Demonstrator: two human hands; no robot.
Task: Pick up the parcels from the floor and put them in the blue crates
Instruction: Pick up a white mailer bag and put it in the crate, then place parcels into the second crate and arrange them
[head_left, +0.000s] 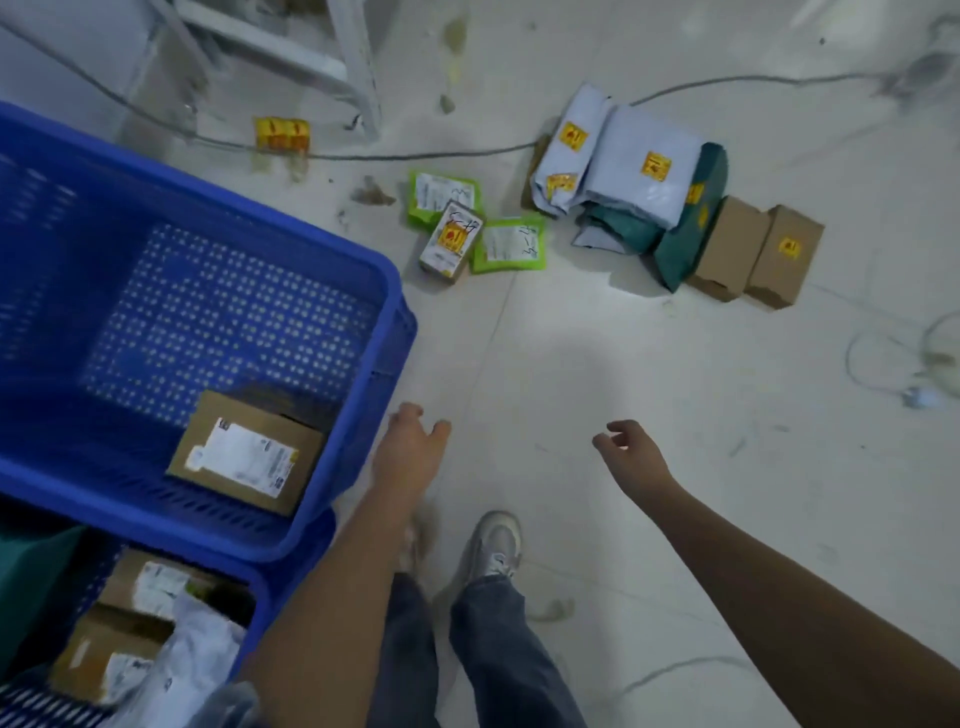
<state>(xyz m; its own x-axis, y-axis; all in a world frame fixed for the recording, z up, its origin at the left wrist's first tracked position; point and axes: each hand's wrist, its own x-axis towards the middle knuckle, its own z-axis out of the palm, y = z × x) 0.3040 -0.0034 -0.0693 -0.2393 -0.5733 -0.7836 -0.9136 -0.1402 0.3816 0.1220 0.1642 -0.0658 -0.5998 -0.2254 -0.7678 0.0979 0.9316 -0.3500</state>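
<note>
Both your hands hang empty over the floor (597, 364). Your left hand (410, 447) sits just beside the near corner of the upper blue crate (311, 244), its fingers loose and holding nothing. Your right hand (631, 449) is further from that crate, fingers lightly curled and released, gripping nothing.

Inside the upper blue crate, one brown labelled box (244, 460) lies in the near corner. A lower blue crate (291, 587) sits partly under it, toward you, and holds more cardboard boxes (140, 613) and a pale plastic mailer (192, 670).

The parcels not yet collected lie on the floor beyond the upper crate's far corner. Nearest that corner are two green pouches (511, 244) with a small white box (451, 244) lying across them. Further from the crate is a heap: pale blue-grey mailers (639, 171) with yellow stickers resting over dark green bags (685, 244), and two brown cartons (758, 254) standing side by side, touching the heap on the side away from the crate.

A grey cable (415, 154) runs across the floor behind the parcels. Your shoe (496, 543) is planted below your hands.
</note>
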